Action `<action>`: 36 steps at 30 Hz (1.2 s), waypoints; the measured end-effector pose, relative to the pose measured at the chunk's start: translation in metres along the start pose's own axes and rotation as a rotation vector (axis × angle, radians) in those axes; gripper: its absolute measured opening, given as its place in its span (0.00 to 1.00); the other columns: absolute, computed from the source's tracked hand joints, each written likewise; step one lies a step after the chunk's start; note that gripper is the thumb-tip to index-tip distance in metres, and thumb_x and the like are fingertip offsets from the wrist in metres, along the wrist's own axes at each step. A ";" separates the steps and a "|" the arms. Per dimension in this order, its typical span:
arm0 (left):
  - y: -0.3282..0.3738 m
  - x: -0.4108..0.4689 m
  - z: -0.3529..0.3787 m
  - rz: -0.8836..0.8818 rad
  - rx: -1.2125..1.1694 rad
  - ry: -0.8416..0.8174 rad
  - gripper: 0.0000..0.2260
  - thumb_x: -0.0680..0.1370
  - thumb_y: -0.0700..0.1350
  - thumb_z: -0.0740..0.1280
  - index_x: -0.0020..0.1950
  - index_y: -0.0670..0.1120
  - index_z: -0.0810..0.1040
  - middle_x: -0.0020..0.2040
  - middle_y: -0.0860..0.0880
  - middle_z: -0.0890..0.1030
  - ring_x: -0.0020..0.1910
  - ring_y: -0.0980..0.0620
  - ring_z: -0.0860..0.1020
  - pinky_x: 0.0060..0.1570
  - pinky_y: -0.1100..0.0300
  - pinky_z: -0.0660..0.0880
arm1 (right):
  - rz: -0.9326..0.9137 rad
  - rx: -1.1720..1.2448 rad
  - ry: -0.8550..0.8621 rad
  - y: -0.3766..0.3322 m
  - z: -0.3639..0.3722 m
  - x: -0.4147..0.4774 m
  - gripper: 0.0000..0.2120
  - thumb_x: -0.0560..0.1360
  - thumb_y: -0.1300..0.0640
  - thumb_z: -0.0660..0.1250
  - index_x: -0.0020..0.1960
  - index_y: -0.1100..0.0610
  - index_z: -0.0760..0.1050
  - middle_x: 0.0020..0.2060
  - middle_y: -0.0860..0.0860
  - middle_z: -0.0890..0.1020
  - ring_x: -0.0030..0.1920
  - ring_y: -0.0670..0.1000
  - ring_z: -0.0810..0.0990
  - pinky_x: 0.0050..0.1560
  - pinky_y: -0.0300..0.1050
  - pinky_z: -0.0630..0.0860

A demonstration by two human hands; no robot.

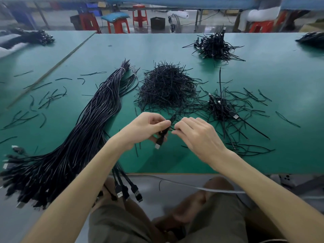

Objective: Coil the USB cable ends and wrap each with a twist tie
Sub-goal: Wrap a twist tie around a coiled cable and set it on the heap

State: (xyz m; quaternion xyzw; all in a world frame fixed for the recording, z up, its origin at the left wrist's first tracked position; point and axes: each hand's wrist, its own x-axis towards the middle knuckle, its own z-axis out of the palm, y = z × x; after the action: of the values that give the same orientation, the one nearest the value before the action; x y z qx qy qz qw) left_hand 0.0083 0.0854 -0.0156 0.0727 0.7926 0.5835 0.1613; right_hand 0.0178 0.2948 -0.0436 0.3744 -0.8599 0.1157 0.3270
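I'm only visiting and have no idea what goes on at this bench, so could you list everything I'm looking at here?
table: one, green, across the middle
cable bundle: one, black, left on the table, plugs hanging over the near edge
tie heap: one, black, table centre
loose ties: many, black, scattered left of the cable bundle
cable pile: one, black, far right on the table
cable cluster: one, black, right of the tie heap, nearer
stools: several, red, floor beyond the table
held cable: one, black, silver plug, above the near table edge
twist tie: one, black, at the held cable
left hand: one, grips the held cable
right hand: one, pinches the twist tie
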 end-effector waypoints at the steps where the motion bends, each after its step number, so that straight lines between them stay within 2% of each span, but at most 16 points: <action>1: 0.000 0.002 0.000 0.027 -0.022 0.007 0.10 0.82 0.45 0.68 0.53 0.38 0.80 0.41 0.45 0.85 0.41 0.47 0.86 0.39 0.56 0.83 | 0.061 0.030 -0.028 -0.001 -0.003 -0.002 0.11 0.82 0.53 0.66 0.50 0.61 0.79 0.42 0.53 0.80 0.40 0.55 0.79 0.42 0.53 0.77; 4: 0.000 0.006 0.004 0.058 -0.066 0.016 0.11 0.81 0.43 0.70 0.55 0.36 0.76 0.41 0.43 0.82 0.43 0.44 0.86 0.42 0.49 0.85 | 0.164 0.043 -0.055 -0.002 -0.011 -0.006 0.15 0.79 0.52 0.69 0.59 0.62 0.76 0.51 0.55 0.79 0.50 0.57 0.79 0.52 0.54 0.79; 6: 0.000 0.008 0.009 0.069 -0.050 -0.022 0.09 0.81 0.42 0.70 0.53 0.36 0.77 0.40 0.42 0.81 0.40 0.40 0.86 0.38 0.49 0.82 | 0.146 -0.045 -0.036 0.000 -0.016 -0.006 0.18 0.80 0.56 0.70 0.67 0.61 0.74 0.58 0.56 0.77 0.57 0.58 0.75 0.59 0.55 0.76; 8: 0.001 0.010 0.014 0.080 0.013 -0.070 0.11 0.81 0.43 0.70 0.53 0.34 0.78 0.39 0.40 0.82 0.38 0.39 0.84 0.39 0.48 0.79 | 0.093 -0.165 -0.059 0.006 -0.021 -0.004 0.23 0.80 0.56 0.69 0.73 0.56 0.70 0.66 0.55 0.74 0.66 0.58 0.70 0.66 0.54 0.70; 10: 0.002 0.012 0.017 0.096 0.115 -0.108 0.11 0.81 0.45 0.71 0.53 0.35 0.81 0.37 0.41 0.83 0.35 0.43 0.83 0.37 0.54 0.79 | 0.054 -0.231 -0.115 0.011 -0.023 -0.003 0.21 0.80 0.54 0.67 0.72 0.54 0.72 0.68 0.52 0.75 0.70 0.56 0.69 0.70 0.54 0.64; 13: 0.004 0.010 0.020 0.112 0.168 -0.123 0.09 0.82 0.45 0.69 0.52 0.38 0.82 0.36 0.43 0.84 0.35 0.47 0.84 0.35 0.62 0.76 | 0.042 -0.179 -0.140 0.017 -0.023 -0.003 0.10 0.82 0.52 0.66 0.59 0.53 0.80 0.53 0.47 0.83 0.61 0.53 0.78 0.68 0.55 0.64; 15: 0.003 0.010 0.020 0.102 0.100 -0.077 0.08 0.84 0.44 0.66 0.54 0.41 0.82 0.43 0.45 0.86 0.41 0.47 0.86 0.41 0.58 0.81 | 0.075 -0.133 -0.124 0.021 -0.023 -0.003 0.09 0.81 0.51 0.66 0.54 0.54 0.82 0.46 0.47 0.84 0.52 0.53 0.80 0.63 0.54 0.68; 17: -0.002 0.013 0.017 0.100 0.121 0.034 0.09 0.84 0.46 0.65 0.59 0.43 0.80 0.51 0.48 0.86 0.49 0.51 0.85 0.49 0.55 0.82 | 0.211 -0.023 -0.053 0.031 -0.025 -0.002 0.08 0.80 0.53 0.68 0.52 0.56 0.82 0.43 0.49 0.84 0.47 0.54 0.79 0.58 0.51 0.69; 20: -0.015 0.016 0.003 0.108 0.453 0.264 0.11 0.83 0.50 0.66 0.63 0.47 0.78 0.56 0.53 0.81 0.52 0.56 0.80 0.53 0.62 0.75 | 0.586 0.116 -0.009 0.061 -0.024 0.001 0.09 0.81 0.54 0.67 0.55 0.58 0.81 0.46 0.53 0.83 0.46 0.52 0.76 0.54 0.46 0.70; 22: -0.027 0.014 -0.005 0.099 0.636 0.377 0.08 0.83 0.48 0.66 0.60 0.48 0.78 0.54 0.51 0.78 0.51 0.54 0.76 0.57 0.57 0.75 | 0.736 0.042 0.000 0.085 -0.021 -0.002 0.11 0.82 0.54 0.65 0.56 0.60 0.80 0.48 0.55 0.83 0.47 0.51 0.75 0.51 0.45 0.71; 25: -0.041 0.013 -0.005 0.065 0.882 0.346 0.11 0.82 0.51 0.67 0.61 0.47 0.78 0.56 0.47 0.75 0.57 0.47 0.73 0.62 0.50 0.72 | 0.894 -0.076 -0.087 0.111 -0.014 -0.010 0.12 0.83 0.55 0.63 0.59 0.63 0.78 0.53 0.59 0.81 0.55 0.58 0.76 0.53 0.52 0.74; 27: -0.045 0.014 -0.001 0.046 0.923 0.295 0.16 0.82 0.54 0.68 0.64 0.47 0.75 0.58 0.47 0.72 0.60 0.46 0.69 0.64 0.51 0.69 | 1.004 -0.073 -0.188 0.119 -0.008 -0.015 0.13 0.83 0.56 0.62 0.61 0.64 0.77 0.56 0.61 0.79 0.59 0.61 0.75 0.55 0.55 0.74; 30: -0.045 0.016 0.000 0.053 0.898 0.300 0.16 0.82 0.54 0.68 0.65 0.47 0.74 0.58 0.47 0.72 0.61 0.46 0.69 0.64 0.51 0.68 | 1.071 -0.013 -0.198 0.120 -0.002 -0.016 0.12 0.83 0.56 0.61 0.61 0.63 0.75 0.57 0.62 0.77 0.55 0.62 0.76 0.53 0.55 0.75; 34: -0.041 0.016 -0.001 0.030 0.871 0.290 0.12 0.82 0.46 0.67 0.64 0.47 0.75 0.58 0.46 0.73 0.60 0.46 0.71 0.64 0.51 0.70 | 1.079 0.019 -0.161 0.119 -0.002 -0.018 0.12 0.83 0.54 0.62 0.62 0.62 0.73 0.58 0.60 0.75 0.54 0.60 0.76 0.51 0.53 0.74; 36: -0.040 0.015 -0.002 0.027 0.837 0.293 0.10 0.82 0.42 0.66 0.63 0.45 0.76 0.57 0.47 0.75 0.58 0.46 0.73 0.62 0.52 0.72 | 1.056 -0.002 -0.151 0.117 -0.003 -0.020 0.15 0.82 0.53 0.64 0.63 0.62 0.71 0.60 0.61 0.74 0.58 0.60 0.74 0.55 0.54 0.73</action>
State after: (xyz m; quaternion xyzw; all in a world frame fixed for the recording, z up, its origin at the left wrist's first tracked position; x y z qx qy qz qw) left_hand -0.0036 0.0760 -0.0551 0.0584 0.9741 0.2185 -0.0038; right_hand -0.0549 0.3886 -0.0487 -0.1022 -0.9526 0.2363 0.1618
